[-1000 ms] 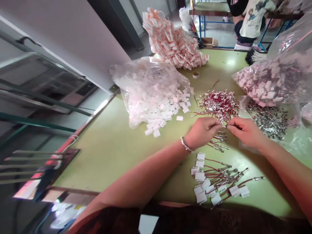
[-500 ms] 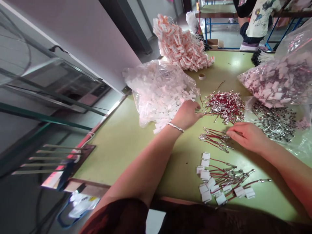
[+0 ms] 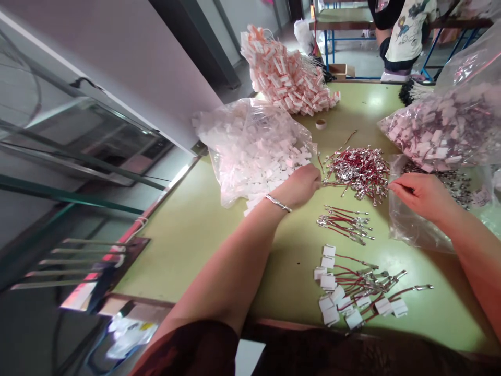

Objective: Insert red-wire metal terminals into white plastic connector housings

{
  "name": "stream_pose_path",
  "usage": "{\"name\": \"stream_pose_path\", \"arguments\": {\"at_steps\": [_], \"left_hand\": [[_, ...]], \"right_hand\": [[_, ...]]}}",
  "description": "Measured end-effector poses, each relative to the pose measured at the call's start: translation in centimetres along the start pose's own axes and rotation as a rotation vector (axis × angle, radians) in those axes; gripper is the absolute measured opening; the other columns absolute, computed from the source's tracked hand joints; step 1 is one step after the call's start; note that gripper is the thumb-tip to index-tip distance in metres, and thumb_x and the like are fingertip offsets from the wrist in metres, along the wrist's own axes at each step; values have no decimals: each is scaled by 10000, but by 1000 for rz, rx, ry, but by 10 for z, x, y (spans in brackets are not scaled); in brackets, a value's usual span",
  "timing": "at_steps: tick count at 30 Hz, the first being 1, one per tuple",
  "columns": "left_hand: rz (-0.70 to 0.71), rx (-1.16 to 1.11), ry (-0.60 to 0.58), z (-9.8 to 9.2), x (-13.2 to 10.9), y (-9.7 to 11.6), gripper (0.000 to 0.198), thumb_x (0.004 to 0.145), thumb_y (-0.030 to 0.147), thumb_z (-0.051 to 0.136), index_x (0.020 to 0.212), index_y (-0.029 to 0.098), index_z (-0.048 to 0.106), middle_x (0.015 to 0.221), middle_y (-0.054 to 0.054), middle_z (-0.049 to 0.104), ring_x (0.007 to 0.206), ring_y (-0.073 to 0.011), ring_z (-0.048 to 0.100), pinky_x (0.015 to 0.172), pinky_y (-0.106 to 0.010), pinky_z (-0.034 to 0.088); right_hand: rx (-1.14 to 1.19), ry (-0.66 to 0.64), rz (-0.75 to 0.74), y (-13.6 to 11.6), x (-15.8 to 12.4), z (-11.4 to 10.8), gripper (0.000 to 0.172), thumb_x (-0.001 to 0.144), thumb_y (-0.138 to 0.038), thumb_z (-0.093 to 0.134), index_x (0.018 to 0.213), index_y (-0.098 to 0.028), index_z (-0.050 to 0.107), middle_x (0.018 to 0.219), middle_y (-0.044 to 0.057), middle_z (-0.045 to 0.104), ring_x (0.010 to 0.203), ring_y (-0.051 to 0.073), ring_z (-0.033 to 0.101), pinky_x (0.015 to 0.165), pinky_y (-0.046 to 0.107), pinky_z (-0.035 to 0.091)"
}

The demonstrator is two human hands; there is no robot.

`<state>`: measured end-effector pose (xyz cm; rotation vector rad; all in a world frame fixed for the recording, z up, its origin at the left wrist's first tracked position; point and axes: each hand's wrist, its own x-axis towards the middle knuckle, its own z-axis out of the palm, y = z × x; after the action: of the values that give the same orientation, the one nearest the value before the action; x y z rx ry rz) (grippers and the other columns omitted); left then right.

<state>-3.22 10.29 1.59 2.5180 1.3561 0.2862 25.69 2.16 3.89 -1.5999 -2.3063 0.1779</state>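
my left hand (image 3: 304, 186) is at the left side of the wire pile (image 3: 357, 169), its fingers drawn together at the end of a red wire (image 3: 332, 184) that sticks out there; i can't make out whether they pinch it. my right hand (image 3: 425, 196) hangs just right of the pile, thumb and forefinger pressed together at the tips, and i can't make out what, if anything, lies between them. beneath it is the clear bag (image 3: 415, 230), metal ends showing behind my knuckles.

the pile sits right of the middle of the surface (image 3: 176, 235). between it and the near edge lies a row of wires (image 3: 346, 222), side by side, and nearer that edge a spread of capped wires (image 3: 362, 301), most white caps to the left.

my left wrist, in a bracelet (image 3: 278, 203), is in front of the bag of caps (image 3: 254, 149), near the left edge. towards the far edge are an orange and white bundle (image 3: 289, 78) and a tape roll (image 3: 321, 124). a full bag (image 3: 442, 128) stands further right. beyond the far edge sits another person (image 3: 407, 39).
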Motion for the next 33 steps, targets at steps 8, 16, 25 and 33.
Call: {"name": "stream_pose_path", "arguments": {"at_steps": [8,16,25,33], "left_hand": [[-164,-321,85,-6,0,7,287,844,167,417,1053,160,614,734,-36,648,671,-153,577,652,-275,449],[136,-149,-113,-3,-3,18,268,828,196,459,942,188,701,937,-53,719,872,-181,626,805,-316,456],[217,225,-122,13,-6,40,215,890,228,458,825,162,652,841,-74,641,815,-213,573,755,-355,380],[264,152,-94,27,-6,45,183,905,212,448,857,178,622,869,-61,608,864,-210,525,763,-348,373]], "right_hand": [[-249,-101,176,21,1,-12,315,891,-371,424,855,-220,699,823,71,691,717,215,587,608,320,389],[-375,-316,300,73,-3,-19,234,821,-329,536,968,-241,696,956,58,703,801,226,606,624,306,394],[-469,-313,164,58,0,2,249,877,-284,468,954,-180,680,966,116,656,824,234,594,599,315,350],[-498,-302,182,49,2,8,231,892,-280,461,932,-157,653,994,139,654,808,226,599,604,307,354]]}}
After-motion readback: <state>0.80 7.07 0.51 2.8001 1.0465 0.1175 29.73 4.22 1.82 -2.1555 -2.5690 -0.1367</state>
